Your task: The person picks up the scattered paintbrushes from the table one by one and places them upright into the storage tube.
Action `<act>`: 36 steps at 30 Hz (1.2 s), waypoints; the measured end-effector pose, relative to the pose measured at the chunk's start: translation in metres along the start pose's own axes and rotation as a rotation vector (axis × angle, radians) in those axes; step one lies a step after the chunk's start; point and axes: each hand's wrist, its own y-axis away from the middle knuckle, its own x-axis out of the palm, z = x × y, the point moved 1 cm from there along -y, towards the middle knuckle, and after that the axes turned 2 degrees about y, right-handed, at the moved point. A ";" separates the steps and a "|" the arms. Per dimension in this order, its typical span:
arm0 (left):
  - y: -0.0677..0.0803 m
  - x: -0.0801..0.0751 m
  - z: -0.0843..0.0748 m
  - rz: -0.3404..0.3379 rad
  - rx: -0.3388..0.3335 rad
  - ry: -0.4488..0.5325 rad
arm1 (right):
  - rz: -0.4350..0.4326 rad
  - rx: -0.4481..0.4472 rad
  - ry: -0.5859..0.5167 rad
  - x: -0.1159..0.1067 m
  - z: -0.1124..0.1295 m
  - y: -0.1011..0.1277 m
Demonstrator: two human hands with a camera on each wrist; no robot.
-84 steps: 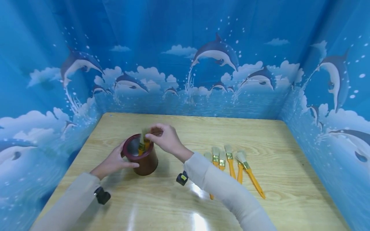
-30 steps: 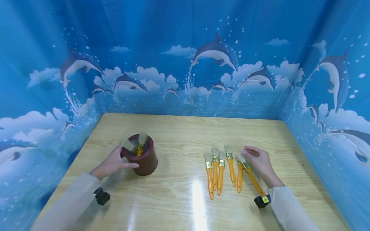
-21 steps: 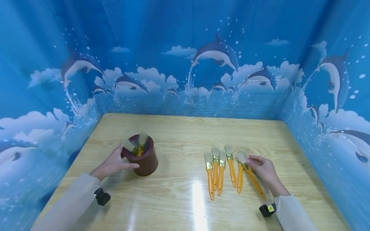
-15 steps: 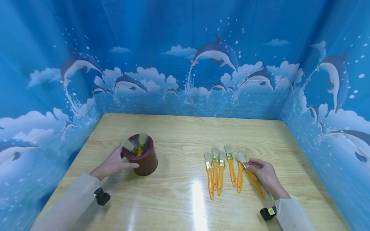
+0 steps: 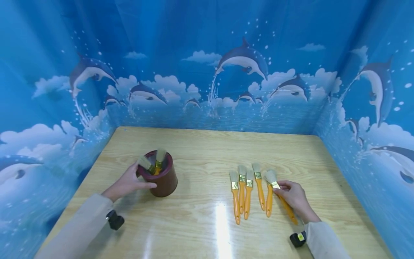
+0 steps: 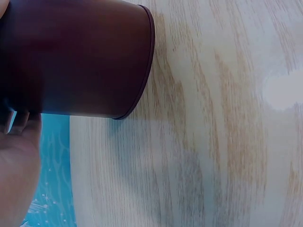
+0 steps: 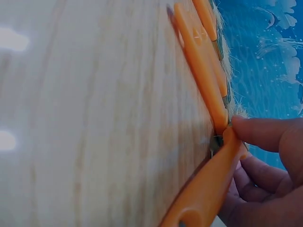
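A dark red cup (image 5: pixel 163 178) stands on the wooden table (image 5: pixel 207 151) at the left, with two brushes (image 5: pixel 154 161) in it, bristles up. My left hand (image 5: pixel 127 181) grips the cup's side; in the left wrist view the cup (image 6: pixel 75 56) fills the top left beside my palm (image 6: pixel 16 165). At the right, several orange-handled brushes (image 5: pixel 247 190) lie side by side. My right hand (image 5: pixel 292 198) pinches the rightmost brush (image 5: pixel 280 199) near its ferrule. In the right wrist view my fingers (image 7: pixel 265 135) curl round that brush's handle (image 7: pixel 208 189).
Blue dolphin-print walls (image 5: pixel 207 72) enclose the table on the left, back and right. Bare wood lies between the cup and the row of brushes, with glare spots near the front edge.
My right hand left the cup, crossed to the right side and closed on the rightmost brush. The left hand has stayed on the cup.
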 end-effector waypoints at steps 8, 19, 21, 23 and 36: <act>-0.001 0.001 0.002 -0.002 -0.019 -0.005 | 0.007 0.007 0.020 0.000 0.001 0.000; -0.003 0.002 0.005 0.000 -0.002 0.014 | 0.002 0.004 0.017 -0.004 0.001 0.000; -0.003 0.002 0.004 0.000 -0.002 0.013 | -0.006 0.012 0.015 -0.006 0.004 -0.001; -0.003 0.001 0.004 0.000 -0.001 0.011 | -0.020 0.012 0.008 -0.007 0.008 -0.002; 0.001 0.000 0.002 0.001 0.026 0.022 | -0.005 -0.070 -0.077 -0.003 0.065 -0.009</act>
